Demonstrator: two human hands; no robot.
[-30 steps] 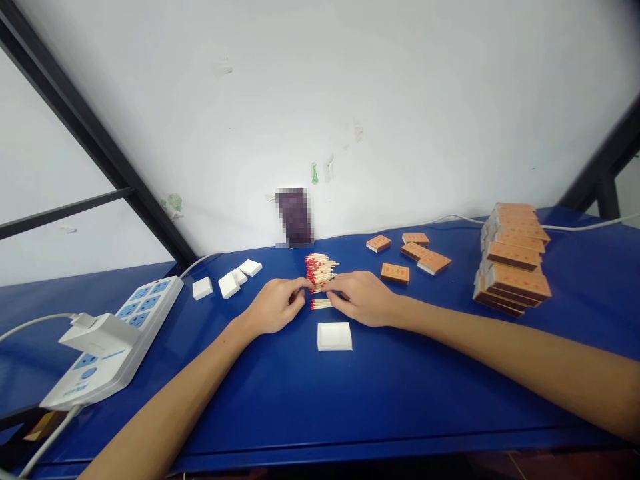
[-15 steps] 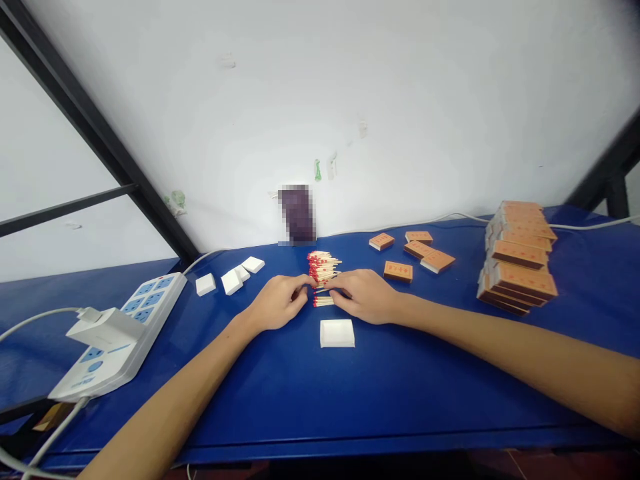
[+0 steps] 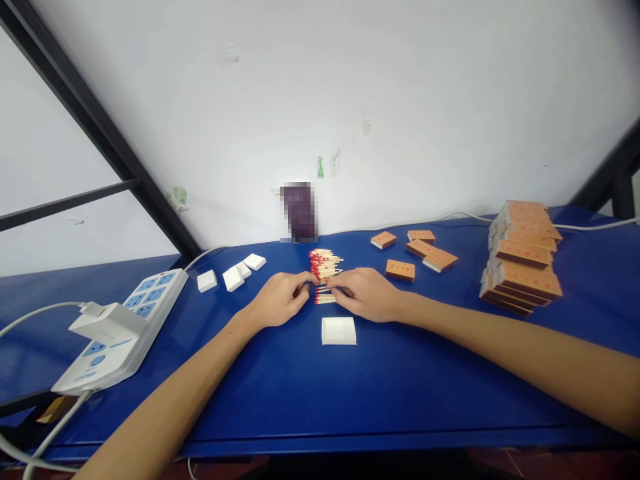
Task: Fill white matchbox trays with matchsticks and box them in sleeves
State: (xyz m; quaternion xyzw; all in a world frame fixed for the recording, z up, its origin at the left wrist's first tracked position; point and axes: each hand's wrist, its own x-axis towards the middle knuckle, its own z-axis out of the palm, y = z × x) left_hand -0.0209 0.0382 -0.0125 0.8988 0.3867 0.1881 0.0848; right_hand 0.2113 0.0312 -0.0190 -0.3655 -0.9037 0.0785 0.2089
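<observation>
A pile of red-headed matches [image 3: 327, 261] lies in the middle of the blue table. Just in front of it, a few matches [image 3: 325, 299] are lined up side by side, heads to the left. My left hand [image 3: 283, 298] rests at the head side, its fingers curled and the index fingertip against the matches at the pile's near edge. From the other side, my right hand [image 3: 367, 295] has its bent fingers and thumb at the stick ends. The fingers partly hide the matches between them. A white matchbox tray [image 3: 339, 331] lies just in front of the row.
Several white trays [image 3: 233, 279] lie to the left, beside a white power strip [image 3: 145, 333] with a plugged-in adapter. Orange matchboxes [image 3: 400, 269] are scattered at the right, near a tall stack of matchboxes [image 3: 525, 253]. A purple blurred object [image 3: 301, 213] stands against the wall.
The view has shifted slightly. Both hands stay at the near edge of the pile, with only small finger movement around the matches.
</observation>
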